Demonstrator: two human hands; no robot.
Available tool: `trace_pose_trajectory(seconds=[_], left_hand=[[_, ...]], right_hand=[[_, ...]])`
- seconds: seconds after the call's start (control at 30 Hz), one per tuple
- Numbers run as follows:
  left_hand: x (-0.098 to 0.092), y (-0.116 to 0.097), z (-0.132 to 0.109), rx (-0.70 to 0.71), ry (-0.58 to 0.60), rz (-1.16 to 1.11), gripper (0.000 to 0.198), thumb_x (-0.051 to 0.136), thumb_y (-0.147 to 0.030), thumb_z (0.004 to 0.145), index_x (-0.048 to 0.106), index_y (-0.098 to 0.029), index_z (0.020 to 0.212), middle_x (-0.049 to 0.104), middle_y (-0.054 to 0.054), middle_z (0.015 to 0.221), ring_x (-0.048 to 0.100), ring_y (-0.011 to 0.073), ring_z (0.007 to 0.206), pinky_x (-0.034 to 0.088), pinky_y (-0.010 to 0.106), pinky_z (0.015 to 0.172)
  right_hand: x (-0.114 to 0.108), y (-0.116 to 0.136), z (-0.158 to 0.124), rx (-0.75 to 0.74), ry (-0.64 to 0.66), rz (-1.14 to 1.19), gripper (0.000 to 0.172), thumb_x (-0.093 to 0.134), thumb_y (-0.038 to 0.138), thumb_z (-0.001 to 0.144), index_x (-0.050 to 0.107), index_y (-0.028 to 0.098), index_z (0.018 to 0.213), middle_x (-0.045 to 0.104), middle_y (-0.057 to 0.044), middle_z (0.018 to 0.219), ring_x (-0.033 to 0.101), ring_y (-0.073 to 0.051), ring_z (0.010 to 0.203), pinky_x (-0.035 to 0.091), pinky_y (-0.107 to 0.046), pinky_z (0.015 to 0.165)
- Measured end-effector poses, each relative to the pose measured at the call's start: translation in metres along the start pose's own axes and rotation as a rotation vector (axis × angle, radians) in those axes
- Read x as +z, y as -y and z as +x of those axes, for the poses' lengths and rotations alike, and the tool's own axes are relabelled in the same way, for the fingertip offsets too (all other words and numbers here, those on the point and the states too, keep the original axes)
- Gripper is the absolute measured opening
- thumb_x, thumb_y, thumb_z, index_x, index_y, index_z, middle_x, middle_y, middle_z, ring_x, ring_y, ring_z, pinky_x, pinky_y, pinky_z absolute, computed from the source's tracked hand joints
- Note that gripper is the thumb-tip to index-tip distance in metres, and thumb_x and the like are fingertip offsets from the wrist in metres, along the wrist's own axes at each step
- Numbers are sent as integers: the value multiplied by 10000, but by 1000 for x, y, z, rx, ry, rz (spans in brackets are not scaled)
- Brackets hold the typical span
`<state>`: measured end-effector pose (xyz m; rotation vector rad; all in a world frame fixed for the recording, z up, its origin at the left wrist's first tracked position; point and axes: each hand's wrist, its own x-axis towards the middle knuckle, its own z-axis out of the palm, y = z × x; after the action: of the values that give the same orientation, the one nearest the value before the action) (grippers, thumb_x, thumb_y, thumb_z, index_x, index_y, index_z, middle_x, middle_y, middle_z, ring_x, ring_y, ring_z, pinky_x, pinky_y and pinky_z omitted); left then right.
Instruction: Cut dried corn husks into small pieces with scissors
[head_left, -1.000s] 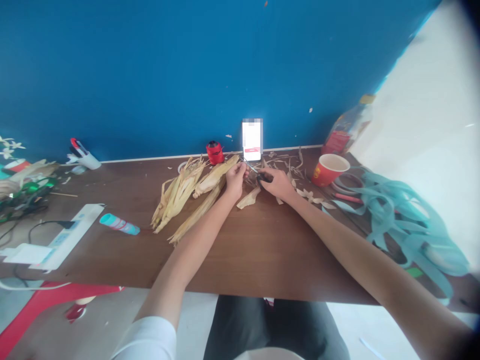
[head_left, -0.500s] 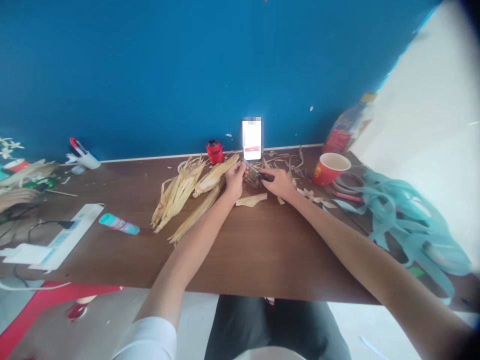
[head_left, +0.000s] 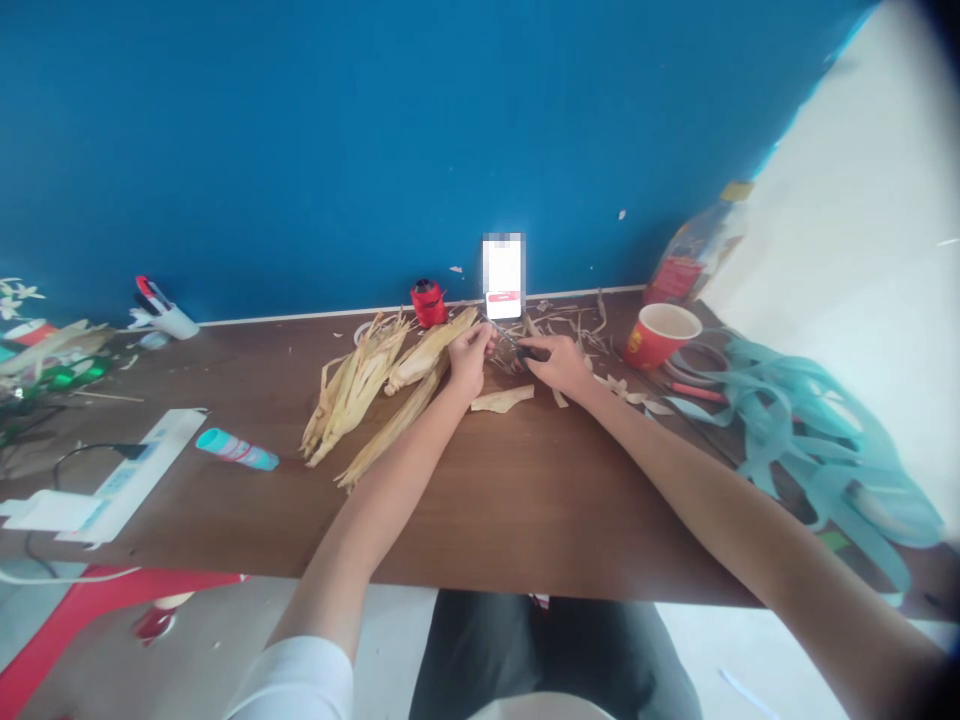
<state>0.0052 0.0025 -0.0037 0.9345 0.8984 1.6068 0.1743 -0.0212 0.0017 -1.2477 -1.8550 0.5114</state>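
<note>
My right hand (head_left: 559, 364) is closed around dark-handled scissors (head_left: 528, 353), whose blades point left toward my other hand. My left hand (head_left: 469, 358) is pinched just beside the blade tips; whatever is between its fingers is too small to make out. Dried corn husks (head_left: 360, 385) lie left of it in bundles, one bundle (head_left: 431, 355) reaching right up to the fingers. A flat husk piece (head_left: 502, 400) rests on the table below the hands. Husk scraps (head_left: 585, 325) are scattered behind and right of the scissors.
A lit phone (head_left: 502, 277) leans on the blue wall, with a red thread spool (head_left: 428, 303) to its left. On the right stand a red paper cup (head_left: 651, 340), a bottle (head_left: 686, 258) and tangled teal ribbon (head_left: 810, 430). A glue stick (head_left: 237, 449) and power strip (head_left: 135, 480) lie left.
Another person's hand at the far left has gone out of view. My hands and the scissors stay almost in the same place.
</note>
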Motion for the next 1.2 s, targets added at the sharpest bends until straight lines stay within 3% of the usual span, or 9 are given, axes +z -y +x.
trace_pose_trajectory(seconds=[0.5,0.63,0.8,1.03,1.2], left_hand=[[1,1,4,-58,-22,70,161,771,-241,664,714,-132,767,637,6,678,454,51,560,363,200,541],[2,-2,1,-61,23,75,215,778,-302,687,713,-137,808,649,16,714,504,65,585,398,205,560],[2,-4,-2,-54,105,58,286,774,-399,719,693,-150,835,690,49,822,598,99,681,468,225,632],[1,-1,-1,-71,143,57,289,798,-320,707,665,-142,892,714,76,861,657,128,740,488,249,683],[4,-5,-4,-60,155,80,314,800,-315,694,645,-151,911,722,72,854,664,137,750,483,256,690]], right_hand=[[-12,-3,3,58,22,-90,353,653,223,685,779,213,1015,767,-40,970,700,-247,880,554,-356,808],[-10,-4,3,59,-35,-59,339,655,252,710,771,190,1023,767,-51,937,702,-246,851,551,-354,791],[-8,-7,5,47,-155,-21,386,617,268,767,704,184,1134,745,-61,1036,691,-237,898,539,-366,848],[-5,-3,4,205,-184,-220,398,601,295,814,591,216,1204,725,-84,1005,670,-266,910,520,-393,818],[-8,8,3,213,-85,-473,291,605,308,832,664,250,1112,717,-91,947,653,-274,904,497,-384,810]])
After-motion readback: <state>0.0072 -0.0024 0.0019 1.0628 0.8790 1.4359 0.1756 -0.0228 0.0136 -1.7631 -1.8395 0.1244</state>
